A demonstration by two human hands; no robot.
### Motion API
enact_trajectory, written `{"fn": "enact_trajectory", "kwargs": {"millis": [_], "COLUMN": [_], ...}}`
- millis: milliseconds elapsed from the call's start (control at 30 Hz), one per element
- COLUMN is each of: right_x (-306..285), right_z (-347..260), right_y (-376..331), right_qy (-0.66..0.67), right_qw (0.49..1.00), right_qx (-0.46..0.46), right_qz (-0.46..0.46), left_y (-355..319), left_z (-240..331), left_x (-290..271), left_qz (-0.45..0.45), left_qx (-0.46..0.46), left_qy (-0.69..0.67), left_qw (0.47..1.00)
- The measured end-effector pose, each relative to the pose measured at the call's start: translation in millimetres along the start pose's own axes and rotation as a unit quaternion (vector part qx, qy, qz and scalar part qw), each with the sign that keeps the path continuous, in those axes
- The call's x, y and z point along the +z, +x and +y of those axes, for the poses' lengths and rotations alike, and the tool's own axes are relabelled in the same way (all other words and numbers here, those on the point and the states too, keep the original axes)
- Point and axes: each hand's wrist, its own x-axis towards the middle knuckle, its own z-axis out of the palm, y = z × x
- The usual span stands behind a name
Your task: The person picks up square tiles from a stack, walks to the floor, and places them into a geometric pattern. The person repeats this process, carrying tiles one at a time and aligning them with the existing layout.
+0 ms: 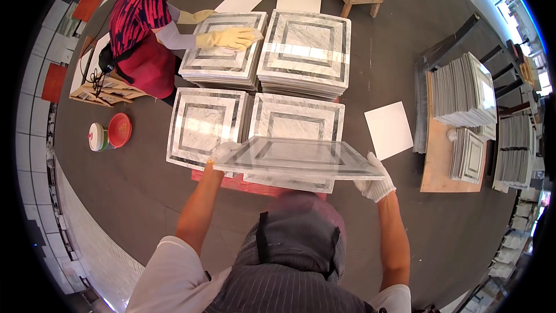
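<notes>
A square marble tile (301,159) with a grey frame pattern is lifted and tilted in front of me, blurred by motion. In a white glove, my left hand (223,152) closes on its left edge. My right hand (377,184), gloved in white too, grips the right edge. Beneath the lifted tile, a near right stack (298,107) of like tiles is partly hidden. Beside it on the left lies a near left stack (208,119). Farther back rise a far right stack (304,46) and a far left stack (220,23).
At the far left a co-worker (142,40) presses a yellow-gloved hand (231,39) with a cloth on the far left stack. White sheets (389,130) lie around. A red basin (120,130) and a bucket (97,137) stand left; tile stacks on a wooden board (437,168) stand right.
</notes>
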Motion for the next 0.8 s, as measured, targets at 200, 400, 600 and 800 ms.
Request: {"fn": "enact_trajectory", "kwargs": {"millis": [200,400,600,800], "right_x": [-50,-59,-116,-146], "right_z": [-12,17,57,110], "right_y": [18,3,-21,-77], "right_qy": [-0.154,-0.239,-0.514,-0.361], "right_qw": [0.953,0.926,0.778,0.849], "right_qx": [-0.001,0.015,-0.015,-0.197], "right_qz": [0.263,0.291,0.36,0.332], "left_y": [-12,5,-17,-43], "left_z": [-22,-74,-87,-76], "left_x": [-9,-62,-49,-8], "left_qz": [-0.006,-0.001,-0.06,-0.112], "left_qx": [-0.085,-0.01,0.047,0.13], "left_qy": [-0.058,0.041,0.021,0.167], "left_qw": [0.995,0.999,0.997,0.971]}}
